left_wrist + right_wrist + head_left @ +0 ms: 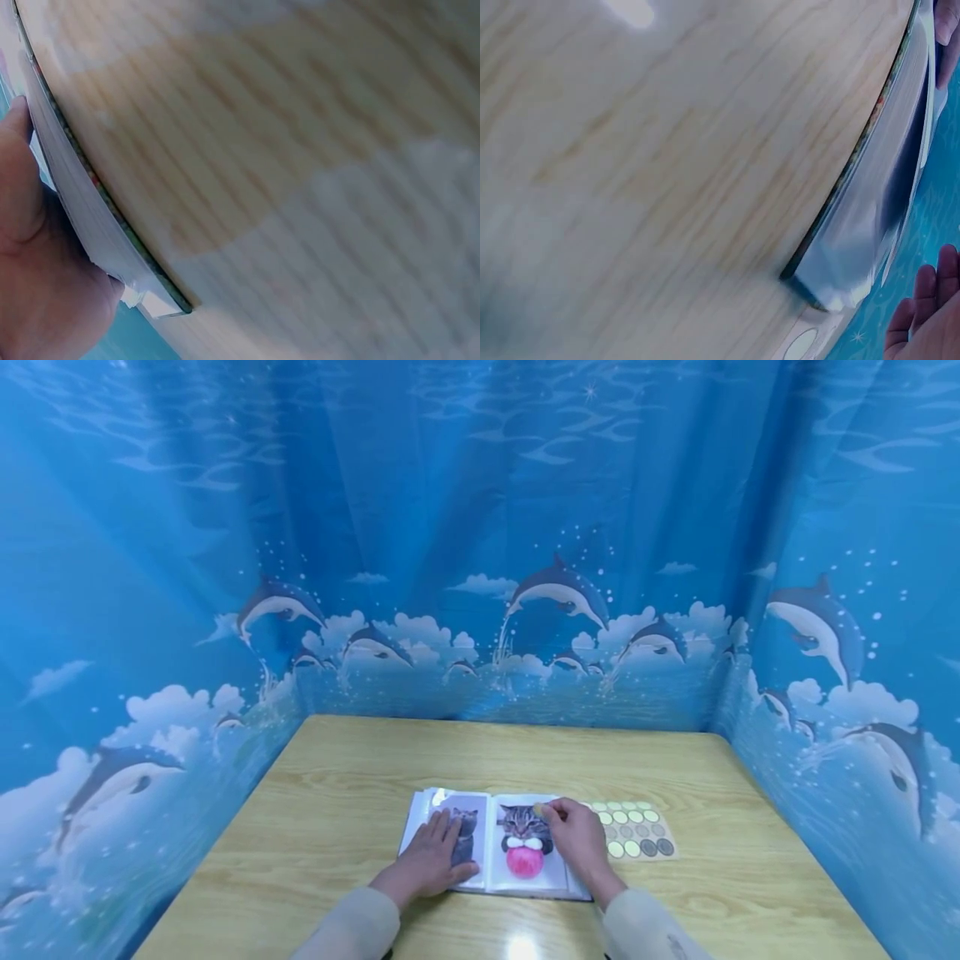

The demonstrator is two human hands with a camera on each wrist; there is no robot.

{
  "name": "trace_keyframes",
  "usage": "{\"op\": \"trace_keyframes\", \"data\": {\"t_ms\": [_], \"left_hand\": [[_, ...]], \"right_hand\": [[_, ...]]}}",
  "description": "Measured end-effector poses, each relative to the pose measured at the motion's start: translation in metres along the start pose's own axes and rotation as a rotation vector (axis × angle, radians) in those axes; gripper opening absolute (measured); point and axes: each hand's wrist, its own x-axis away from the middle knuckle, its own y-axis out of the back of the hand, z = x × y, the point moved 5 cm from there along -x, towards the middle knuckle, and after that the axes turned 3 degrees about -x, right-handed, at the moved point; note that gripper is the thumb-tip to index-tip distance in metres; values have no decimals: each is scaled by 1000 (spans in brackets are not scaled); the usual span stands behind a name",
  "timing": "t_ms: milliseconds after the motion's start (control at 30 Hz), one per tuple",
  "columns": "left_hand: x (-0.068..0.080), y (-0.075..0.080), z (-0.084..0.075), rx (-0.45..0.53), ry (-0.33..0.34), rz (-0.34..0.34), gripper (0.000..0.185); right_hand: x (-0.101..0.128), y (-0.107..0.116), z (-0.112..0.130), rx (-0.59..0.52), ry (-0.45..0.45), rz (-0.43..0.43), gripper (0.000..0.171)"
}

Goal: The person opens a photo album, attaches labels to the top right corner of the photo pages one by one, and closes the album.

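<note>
In head view only, yellow disc (538,809)

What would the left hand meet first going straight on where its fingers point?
Likely the curtain: beyond the album under the left hand, only table shows, though depth is unclear.

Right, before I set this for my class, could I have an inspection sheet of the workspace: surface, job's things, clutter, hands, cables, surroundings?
Surface: wood-grain table, bright reflection near the person.
Job's things: open album showing cat photos; sheet of discs at its right; small yellow disc in hand.
Clutter: nothing seen.
Hands: left hand rests on the album's left side; right hand pinches the yellow disc at its right side.
Cables: nothing seen.
Surroundings: blue dolphin-print backdrop, behind and at both sides.
</note>
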Motion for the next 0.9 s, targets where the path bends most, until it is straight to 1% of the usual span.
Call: {"op": "trace_keyframes", "data": {"t_ms": [233,433,633,900], "left_hand": [[2,2,0,2,1,-10,89],[1,2,0,11,-4,-22,89],[1,2,0,11,8,-25,89],[-1,-1,2,2,16,-21,90]], "right_hand": [[-5,-16,11,1,15,37,10],[-9,-25,20,36,34,28,13],[-14,-32,23,45,37,42,14],[-24,-47,26,92,81,56,14]]}}
